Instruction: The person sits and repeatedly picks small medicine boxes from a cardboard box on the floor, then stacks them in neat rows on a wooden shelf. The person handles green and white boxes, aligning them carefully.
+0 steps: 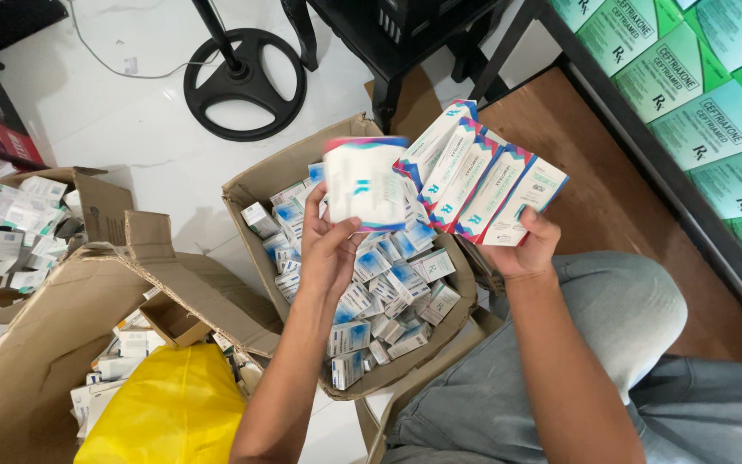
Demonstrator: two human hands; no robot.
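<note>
A yellow bag (169,404) lies among torn cardboard at left. Over a carton (255,185) full of small boxes, the left hand (328,249) grips one white box (364,182). Beside it, the right hand (530,249) clasps a fan of boxes (474,176).

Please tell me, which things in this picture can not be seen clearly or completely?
- Head view: white carton in the left hand is motion-blurred; its print is unreadable.
- Fanned white, blue and pink cartons in the right hand overlap, hiding their count.
- Brown cardboard box: its bottom is buried under small cartons.
- Yellow plastic bag is cut by the bottom edge.
</note>
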